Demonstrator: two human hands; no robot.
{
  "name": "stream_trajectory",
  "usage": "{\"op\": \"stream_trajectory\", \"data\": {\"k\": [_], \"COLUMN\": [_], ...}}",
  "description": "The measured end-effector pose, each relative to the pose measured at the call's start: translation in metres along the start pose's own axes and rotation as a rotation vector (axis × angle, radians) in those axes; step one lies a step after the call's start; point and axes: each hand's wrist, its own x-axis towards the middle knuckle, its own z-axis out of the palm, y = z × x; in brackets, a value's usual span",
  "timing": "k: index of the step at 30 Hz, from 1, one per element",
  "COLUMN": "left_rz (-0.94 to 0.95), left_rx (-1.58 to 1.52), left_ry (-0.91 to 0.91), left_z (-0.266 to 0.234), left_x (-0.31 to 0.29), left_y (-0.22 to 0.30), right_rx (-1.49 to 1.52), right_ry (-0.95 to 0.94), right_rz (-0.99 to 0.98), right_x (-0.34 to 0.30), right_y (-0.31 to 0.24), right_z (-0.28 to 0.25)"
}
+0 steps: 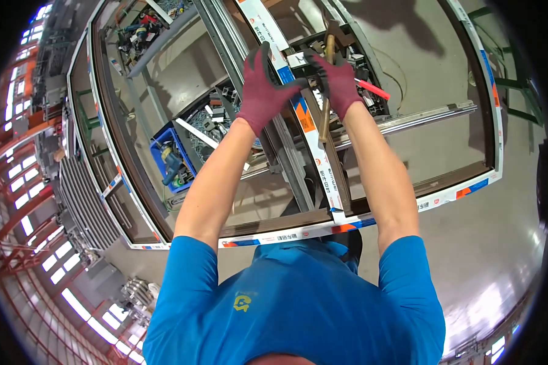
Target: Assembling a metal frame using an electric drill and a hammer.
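Note:
My left hand (265, 91), in a maroon glove with dark fingertips, spreads its fingers and thumb over the film-covered frame bar (315, 155). Nothing shows in its grasp. My right hand (338, 82), gloved alike, is closed, its fingers curled at the end of a small white block (296, 59) lying at the bar. The right thumb is hidden. A hammer (324, 125) with a wooden handle passes beside and partly behind my right hand, its head beyond the fingers. A red stick-like tool (372, 89) juts out right of that hand; whether the hand touches it is unclear.
The large brown frame (429, 187) with printed protective film spans the space before me. Beneath it are a tray of metal parts (360, 55), loose hardware (208, 125) and a blue crate (175, 155) with a power tool. Long metal profiles (432, 117) lie underneath.

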Motion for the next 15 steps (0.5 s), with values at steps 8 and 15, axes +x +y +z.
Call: {"op": "stream_trajectory", "data": {"k": [8,15], "left_rz": [-0.094,-0.13], "left_rx": [-0.014,-0.01], "left_ry": [0.007,-0.008], "left_z": [0.013,0.011], "left_x": [0.02,0.032], "left_y": [-0.006,-0.011], "right_rx": [-0.011,-0.126], "right_ry": [-0.04,-0.01], "right_rz": [-0.065,-0.131], "right_x": [0.011,0.009], "right_y": [-0.006,-0.006], "right_z": [0.026,0.024]}}
